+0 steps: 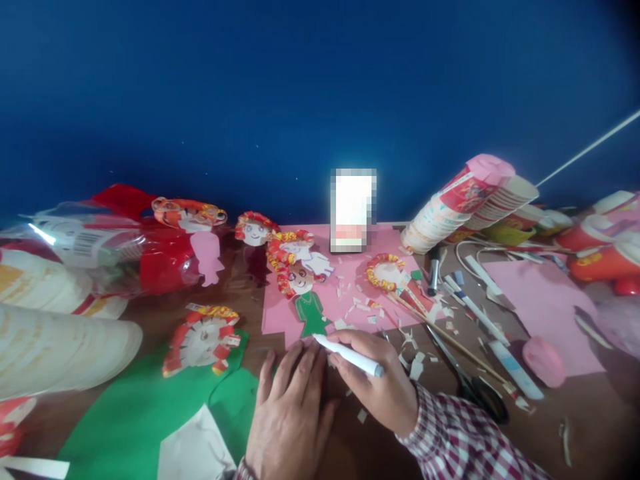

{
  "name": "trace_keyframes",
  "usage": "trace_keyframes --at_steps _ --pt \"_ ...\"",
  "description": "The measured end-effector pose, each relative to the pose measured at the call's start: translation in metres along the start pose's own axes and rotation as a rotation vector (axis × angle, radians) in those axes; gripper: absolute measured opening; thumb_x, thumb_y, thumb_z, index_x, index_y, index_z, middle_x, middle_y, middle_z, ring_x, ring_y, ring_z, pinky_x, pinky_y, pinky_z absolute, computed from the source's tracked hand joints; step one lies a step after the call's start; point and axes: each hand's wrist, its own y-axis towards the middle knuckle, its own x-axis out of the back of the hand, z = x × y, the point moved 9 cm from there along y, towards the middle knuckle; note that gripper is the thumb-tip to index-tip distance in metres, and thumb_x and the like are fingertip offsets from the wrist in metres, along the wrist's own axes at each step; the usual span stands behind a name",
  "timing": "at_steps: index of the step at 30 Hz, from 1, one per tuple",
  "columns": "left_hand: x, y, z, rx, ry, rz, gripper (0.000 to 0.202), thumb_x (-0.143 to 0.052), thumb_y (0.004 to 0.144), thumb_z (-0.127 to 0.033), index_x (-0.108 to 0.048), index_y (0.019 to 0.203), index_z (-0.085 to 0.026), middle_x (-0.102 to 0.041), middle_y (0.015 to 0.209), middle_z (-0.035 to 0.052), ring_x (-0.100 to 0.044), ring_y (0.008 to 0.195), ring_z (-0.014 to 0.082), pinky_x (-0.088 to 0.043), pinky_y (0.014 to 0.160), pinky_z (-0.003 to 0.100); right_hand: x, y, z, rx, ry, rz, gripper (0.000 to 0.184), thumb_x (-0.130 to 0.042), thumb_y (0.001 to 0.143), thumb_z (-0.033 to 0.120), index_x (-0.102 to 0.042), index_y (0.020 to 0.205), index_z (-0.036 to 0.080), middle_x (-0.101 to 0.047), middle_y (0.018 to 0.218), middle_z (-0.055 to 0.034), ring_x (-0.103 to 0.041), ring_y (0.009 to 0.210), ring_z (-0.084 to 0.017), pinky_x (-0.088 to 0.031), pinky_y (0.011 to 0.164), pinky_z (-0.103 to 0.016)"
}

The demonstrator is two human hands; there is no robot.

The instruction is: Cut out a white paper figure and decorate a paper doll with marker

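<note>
A white marker [357, 358] is gripped in my right hand [373, 380], its tip angled left towards the lower edge of the pink paper [277, 313]. My left hand [293, 413] lies flat with its fingers stretched forward, their tips at that same edge. What lies under the fingertips is hidden. Just beyond both hands is a paper doll with a drawn face and a green dress [310, 312]. Above it on the pink sheet rests a white paper figure [313, 260] with a purple outline. Small paper scraps [367, 307] are scattered to the right.
Black-handled scissors [483, 399] and a wooden stick [465, 351] lie right of my right hand. Stacked paper cups [450, 207] lean at the back right. A lit phone [353, 210] stands against the blue wall. Green paper [135, 407] and large cups [65, 350] are on the left.
</note>
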Motion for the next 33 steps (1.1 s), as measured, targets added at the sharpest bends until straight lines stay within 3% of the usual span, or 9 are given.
trace_keyframes --at_steps 33 --pt "-0.0003 0.0003 -0.0002 0.007 0.000 -0.007 0.040 -0.052 0.078 -0.029 -0.058 0.115 -0.015 -0.061 0.120 0.0047 -0.047 0.114 0.0245 -0.016 0.108 0.041 0.0020 0.0004 0.0003 -0.012 -0.029 -0.008 0.017 -0.047 0.088 0.023 -0.058 0.102 0.020 -0.065 0.093 -0.0058 -0.061 0.087 -0.018 -0.047 0.079 -0.028"
